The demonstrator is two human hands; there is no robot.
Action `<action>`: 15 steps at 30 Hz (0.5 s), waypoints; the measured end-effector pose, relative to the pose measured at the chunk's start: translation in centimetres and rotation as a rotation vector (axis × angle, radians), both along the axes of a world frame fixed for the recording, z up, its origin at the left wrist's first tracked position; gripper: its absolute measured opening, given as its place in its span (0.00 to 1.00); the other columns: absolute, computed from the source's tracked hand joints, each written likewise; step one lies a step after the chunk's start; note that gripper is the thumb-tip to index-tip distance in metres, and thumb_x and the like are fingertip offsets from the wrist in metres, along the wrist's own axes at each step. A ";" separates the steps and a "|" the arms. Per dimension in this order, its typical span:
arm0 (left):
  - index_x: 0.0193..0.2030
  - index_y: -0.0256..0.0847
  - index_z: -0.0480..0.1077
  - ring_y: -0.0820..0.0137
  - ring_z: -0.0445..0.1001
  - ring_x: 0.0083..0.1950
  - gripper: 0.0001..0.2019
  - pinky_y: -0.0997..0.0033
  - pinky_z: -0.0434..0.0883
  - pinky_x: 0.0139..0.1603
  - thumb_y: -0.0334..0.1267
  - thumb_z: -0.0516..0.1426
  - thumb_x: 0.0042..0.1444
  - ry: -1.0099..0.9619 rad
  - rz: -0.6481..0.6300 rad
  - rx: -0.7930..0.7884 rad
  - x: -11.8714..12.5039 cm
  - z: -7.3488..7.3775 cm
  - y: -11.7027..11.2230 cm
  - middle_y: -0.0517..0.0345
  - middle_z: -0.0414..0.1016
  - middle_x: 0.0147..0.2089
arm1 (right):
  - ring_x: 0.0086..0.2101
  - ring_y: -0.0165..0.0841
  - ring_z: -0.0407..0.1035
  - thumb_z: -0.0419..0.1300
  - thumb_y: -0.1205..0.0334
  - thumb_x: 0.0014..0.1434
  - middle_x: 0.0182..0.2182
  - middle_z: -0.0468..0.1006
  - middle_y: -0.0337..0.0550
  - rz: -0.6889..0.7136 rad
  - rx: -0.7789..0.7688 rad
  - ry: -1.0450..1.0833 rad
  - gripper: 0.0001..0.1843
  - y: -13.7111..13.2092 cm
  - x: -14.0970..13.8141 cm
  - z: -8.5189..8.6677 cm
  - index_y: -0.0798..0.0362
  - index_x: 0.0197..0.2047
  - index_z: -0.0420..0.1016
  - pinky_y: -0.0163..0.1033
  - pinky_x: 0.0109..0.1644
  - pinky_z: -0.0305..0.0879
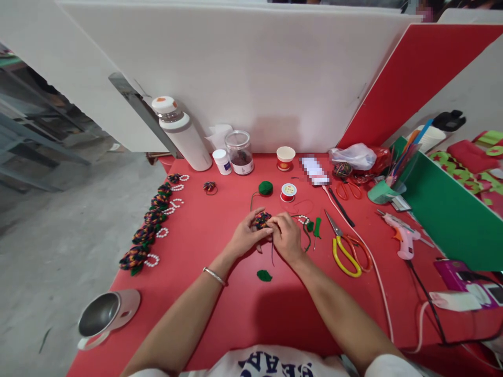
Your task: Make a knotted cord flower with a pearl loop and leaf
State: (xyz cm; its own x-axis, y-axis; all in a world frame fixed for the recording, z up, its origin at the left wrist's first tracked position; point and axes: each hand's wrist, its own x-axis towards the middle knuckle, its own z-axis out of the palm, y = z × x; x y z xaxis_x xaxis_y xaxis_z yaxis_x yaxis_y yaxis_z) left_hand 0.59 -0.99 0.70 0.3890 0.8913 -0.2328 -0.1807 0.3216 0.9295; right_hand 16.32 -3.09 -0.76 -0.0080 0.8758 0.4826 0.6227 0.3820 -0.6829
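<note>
My left hand [248,234] is closed around a small multicoloured yarn piece [261,220] at the middle of the table. Thumb and fingers of my right hand [286,234] pinch at its right side; a dark strand hangs below them. Whether a needle is in that pinch is hidden. A green crocheted leaf [264,275] lies just in front of my hands. Right of my right hand are a loop of white beads [303,220] and a green piece [317,228] with a thread. Behind my hands sit a green yarn ball [265,188] and a red thread spool [288,192].
Several finished yarn pieces with bead loops [144,234] line the left edge, near a mug [118,314]. Scissors [346,251], a pink glue gun [406,235] and a white cable [369,246] lie right. A bottle [184,136] and jar [240,152] stand behind.
</note>
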 end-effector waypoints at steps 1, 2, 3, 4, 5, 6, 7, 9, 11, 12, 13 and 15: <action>0.69 0.39 0.51 0.66 0.79 0.27 0.48 0.75 0.72 0.14 0.42 0.71 0.46 -0.015 -0.010 -0.020 0.1 0.1 0.0 0.54 0.77 0.38 | 0.38 0.34 0.71 0.55 0.61 0.69 0.36 0.76 0.42 -0.005 0.004 0.008 0.09 0.0 -0.1 0.0 0.49 0.38 0.75 0.38 0.42 0.65; 0.70 0.39 0.50 0.64 0.79 0.27 0.48 0.76 0.72 0.14 0.42 0.71 0.46 -0.035 -0.024 -0.041 0.1 0.2 0.0 0.55 0.77 0.37 | 0.38 0.34 0.71 0.56 0.61 0.69 0.36 0.76 0.42 -0.006 0.010 0.017 0.09 0.0 -0.1 -0.1 0.49 0.38 0.75 0.38 0.42 0.65; 0.70 0.39 0.50 0.64 0.79 0.25 0.48 0.77 0.70 0.13 0.42 0.71 0.46 -0.054 -0.039 -0.060 0.2 0.2 0.0 0.55 0.77 0.35 | 0.38 0.34 0.71 0.56 0.62 0.69 0.36 0.76 0.42 -0.006 0.016 0.025 0.08 0.0 -0.2 -0.1 0.49 0.37 0.75 0.38 0.42 0.65; 0.69 0.38 0.51 0.66 0.78 0.23 0.48 0.78 0.68 0.12 0.41 0.71 0.45 -0.068 -0.049 -0.075 0.2 0.2 0.0 0.57 0.77 0.33 | 0.37 0.34 0.71 0.56 0.61 0.68 0.35 0.76 0.42 -0.008 0.022 0.031 0.09 0.1 -0.3 -0.1 0.49 0.37 0.75 0.38 0.42 0.65; 0.68 0.37 0.53 0.69 0.75 0.19 0.46 0.80 0.64 0.11 0.40 0.71 0.45 -0.078 -0.050 -0.083 0.3 0.2 -0.1 0.61 0.76 0.30 | 0.37 0.34 0.71 0.56 0.61 0.68 0.35 0.76 0.42 -0.011 0.025 0.034 0.09 0.1 -0.4 -0.1 0.49 0.37 0.75 0.38 0.42 0.66; 0.66 0.36 0.55 0.74 0.70 0.15 0.45 0.82 0.61 0.10 0.40 0.71 0.45 -0.085 -0.040 -0.083 0.3 0.1 -0.2 0.64 0.74 0.26 | 0.37 0.34 0.71 0.56 0.61 0.68 0.35 0.76 0.42 -0.019 0.026 0.035 0.09 0.1 -0.4 -0.1 0.49 0.36 0.75 0.38 0.42 0.66; 0.64 0.34 0.57 0.78 0.65 0.12 0.43 0.83 0.57 0.09 0.39 0.71 0.44 -0.089 -0.023 -0.077 0.4 0.0 -0.2 0.67 0.73 0.24 | 0.37 0.34 0.71 0.56 0.61 0.68 0.35 0.76 0.42 -0.031 0.022 0.035 0.09 0.2 -0.4 -0.1 0.49 0.36 0.75 0.38 0.42 0.66; 0.61 0.34 0.61 0.82 0.58 0.10 0.40 0.83 0.54 0.09 0.39 0.71 0.43 -0.088 0.009 -0.066 0.5 -0.1 -0.4 0.67 0.73 0.23 | 0.36 0.34 0.70 0.56 0.61 0.68 0.34 0.75 0.42 -0.065 0.018 0.043 0.09 0.3 -0.4 -0.1 0.49 0.35 0.75 0.38 0.41 0.66; 0.61 0.34 0.62 0.82 0.58 0.11 0.39 0.81 0.55 0.11 0.40 0.71 0.43 -0.054 0.029 -0.061 0.5 -0.2 -0.4 0.62 0.77 0.25 | 0.35 0.34 0.70 0.56 0.61 0.68 0.33 0.74 0.42 -0.102 0.024 0.050 0.10 0.5 -0.2 0.0 0.49 0.34 0.74 0.39 0.41 0.66; 0.61 0.34 0.63 0.81 0.59 0.11 0.38 0.81 0.55 0.11 0.41 0.70 0.44 -0.021 0.042 -0.056 0.5 -0.3 -0.4 0.61 0.78 0.26 | 0.35 0.35 0.70 0.56 0.60 0.68 0.33 0.74 0.42 -0.118 0.031 0.049 0.10 0.6 0.0 -0.1 0.49 0.34 0.73 0.39 0.41 0.66; 0.60 0.34 0.65 0.80 0.60 0.12 0.37 0.80 0.56 0.12 0.42 0.70 0.44 0.026 0.058 -0.044 0.5 -0.3 -0.4 0.60 0.78 0.26 | 0.35 0.35 0.69 0.55 0.60 0.68 0.32 0.74 0.43 -0.130 0.036 0.046 0.10 0.7 0.1 -0.1 0.49 0.34 0.73 0.39 0.41 0.66; 0.52 0.34 0.72 0.80 0.60 0.12 0.27 0.78 0.55 0.13 0.43 0.68 0.46 0.149 0.095 0.001 0.4 -0.5 -0.3 0.61 0.76 0.24 | 0.36 0.35 0.69 0.55 0.61 0.68 0.33 0.74 0.43 -0.139 0.039 0.028 0.10 0.8 0.3 -0.2 0.50 0.34 0.72 0.39 0.41 0.65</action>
State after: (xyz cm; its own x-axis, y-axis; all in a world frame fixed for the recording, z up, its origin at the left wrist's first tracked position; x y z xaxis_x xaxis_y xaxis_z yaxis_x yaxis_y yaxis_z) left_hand 1.01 -1.32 0.16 0.2638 0.9228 -0.2808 -0.0702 0.3087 0.9486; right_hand 16.66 -2.24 -1.01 0.1259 0.8483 0.5143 0.6525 0.3196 -0.6870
